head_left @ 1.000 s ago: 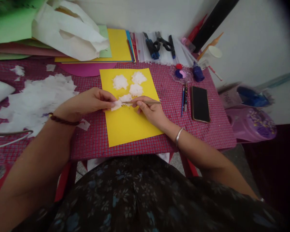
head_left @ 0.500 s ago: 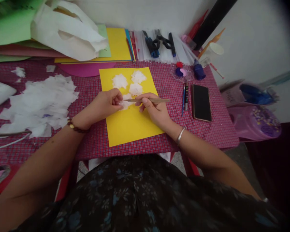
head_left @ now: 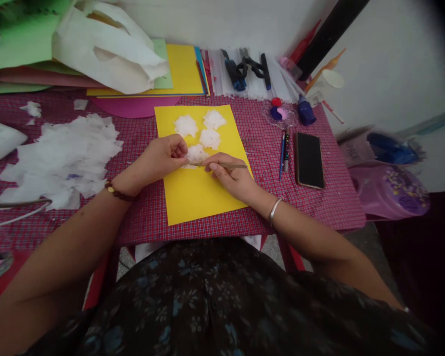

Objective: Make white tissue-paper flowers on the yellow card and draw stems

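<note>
two hands work over one yellow sheet (head_left: 198, 200) on the checkered surface (head_left: 146, 220). the right grip (head_left: 232, 179) pinches one thin wooden stick (head_left: 234, 165), its tip pointing left toward the other hand. the left grip (head_left: 163, 157) has its thumb and curled fingers close together, with one white scrap (head_left: 190, 166) just beside the thumb tip; i cannot tell whether it is pinched. four ruffled white tufts (head_left: 209, 139) sit on the sheet: one between the two grips, three farther off beyond them. left of the left grip lies one heap of white paper pieces (head_left: 65, 155), too overlapped to count. right of the right grip are two slim pens (head_left: 286, 148), then one phone (head_left: 309, 160); beyond the pens stands one purple bottle (head_left: 306, 111).
</note>
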